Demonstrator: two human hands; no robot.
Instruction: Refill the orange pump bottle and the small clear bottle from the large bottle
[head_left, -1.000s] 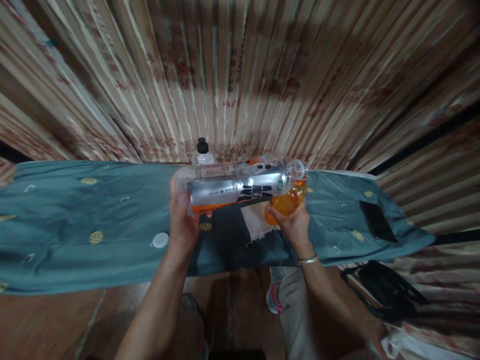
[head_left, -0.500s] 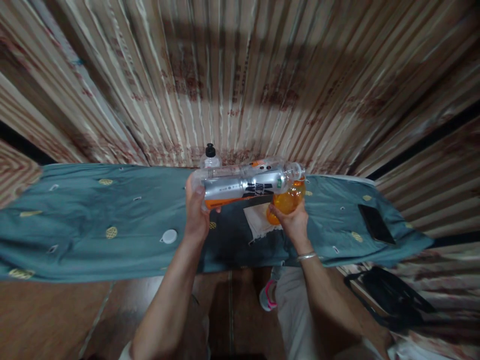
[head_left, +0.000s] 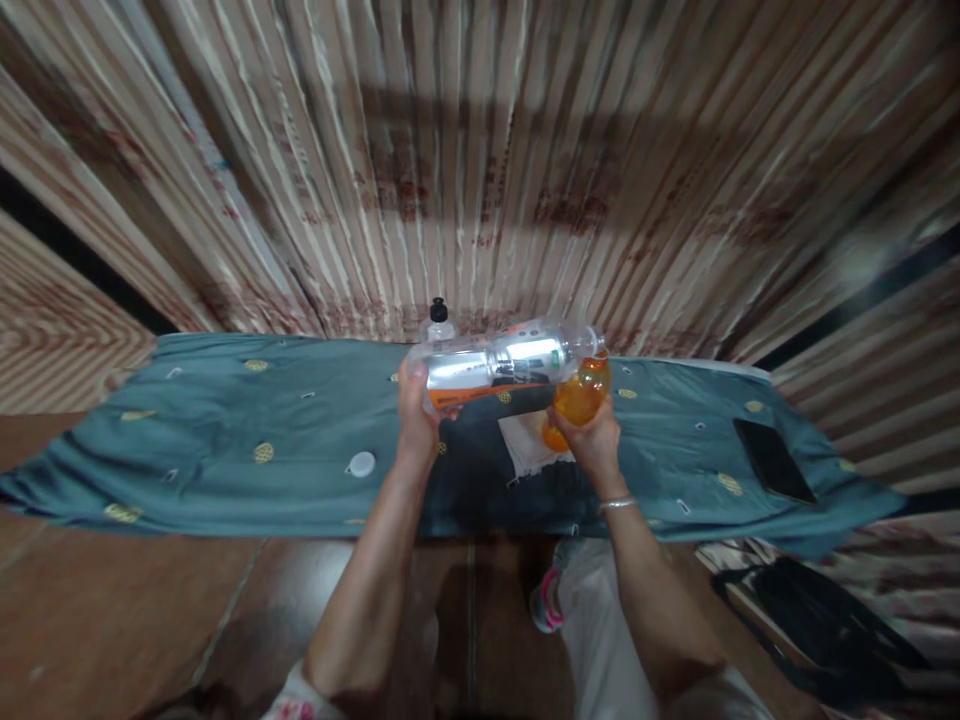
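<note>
My left hand (head_left: pixel 421 412) is wrapped round the base of a large clear plastic bottle (head_left: pixel 495 362) with a silver and orange label. The bottle lies nearly level in the air, its neck pointing right. My right hand (head_left: pixel 596 440) grips an orange see-through bottle (head_left: pixel 579 398), which leans a little to the right. The clear bottle's mouth is at the top of the orange one; whether they touch I cannot tell. Under the orange bottle lies a pale cloth (head_left: pixel 521 440). Behind the clear bottle stands a small clear bottle with a black cap (head_left: pixel 438 312).
A green patterned cloth (head_left: pixel 202 430) covers the long table. On it lie a round white cap (head_left: pixel 363 464) to the left and a black phone (head_left: pixel 774 460) to the right. A striped curtain (head_left: pixel 480 150) hangs behind. A black bag (head_left: pixel 832 610) is at lower right.
The clear bottle has tipped slightly, its mouth staying at the orange bottle's top. Both hands keep their holds. The whole view has shifted and turned a little.
</note>
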